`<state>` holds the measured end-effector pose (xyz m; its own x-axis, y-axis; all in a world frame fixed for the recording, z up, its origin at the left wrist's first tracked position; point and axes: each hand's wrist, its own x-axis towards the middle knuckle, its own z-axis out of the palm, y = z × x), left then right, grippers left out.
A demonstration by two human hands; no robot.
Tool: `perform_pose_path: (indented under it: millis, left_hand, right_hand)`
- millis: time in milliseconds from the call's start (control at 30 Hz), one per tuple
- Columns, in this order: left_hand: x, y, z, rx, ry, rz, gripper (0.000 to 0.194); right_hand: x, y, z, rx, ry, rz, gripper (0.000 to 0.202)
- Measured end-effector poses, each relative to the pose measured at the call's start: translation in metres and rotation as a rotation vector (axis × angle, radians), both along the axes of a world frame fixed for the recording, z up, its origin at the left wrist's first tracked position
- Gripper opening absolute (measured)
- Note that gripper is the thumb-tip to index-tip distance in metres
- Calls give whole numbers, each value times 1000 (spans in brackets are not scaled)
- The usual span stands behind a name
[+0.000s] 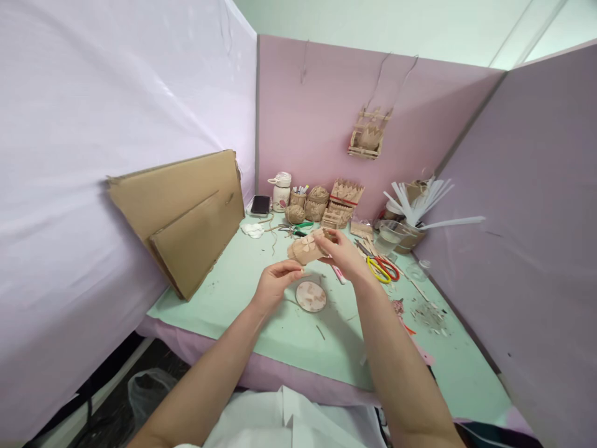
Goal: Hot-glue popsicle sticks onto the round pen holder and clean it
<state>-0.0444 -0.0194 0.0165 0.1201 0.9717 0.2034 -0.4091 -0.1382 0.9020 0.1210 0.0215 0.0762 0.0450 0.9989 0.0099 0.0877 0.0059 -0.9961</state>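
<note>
My right hand (344,254) is closed around a small tan craft cup (302,249) that lies tipped on its side above the table. Pale petal-shaped pieces form a flower on the cup's wall. Just below and left of the cup, my left hand (274,287) pinches with thumb and forefinger; what sits between the fingertips is too small to name. Beneath both hands lies a round pale disc (311,297) with brownish patches and a dark rim.
Cardboard sheets (196,230) lean at the left. Along the back stand a white bottle (281,191), a twine ball (295,214) and slatted wooden crafts (342,202). To the right are scissors (383,269), a clear plastic cup (389,236), white glue sticks (426,202) and scattered scraps (431,316).
</note>
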Motion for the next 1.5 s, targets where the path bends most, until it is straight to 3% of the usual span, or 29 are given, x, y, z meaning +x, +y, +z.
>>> perform_pose_path:
  millis: [100, 233, 467, 1000, 1267, 1500]
  left_hand:
    - [0, -3, 13, 177, 202, 139, 12]
    - [1, -3, 29, 454, 471, 302, 5]
    - [10, 3, 24, 756, 737, 471, 10]
    - [12, 3, 21, 796, 774, 536, 12]
    - [10, 5, 21, 858, 819, 550, 16]
    - [11, 1, 22, 834, 836, 520, 17]
  right_hand:
    - [5, -21, -12, 3, 174, -43, 40]
    - [4, -36, -32, 60, 278, -60, 43]
    - [4, -41, -55, 239, 177, -62, 47]
    - [1, -47, -50, 307, 60, -127, 50]
    - [2, -43, -60, 235, 172, -83, 48]
    - [-3, -47, -51, 146, 332, -66, 45]
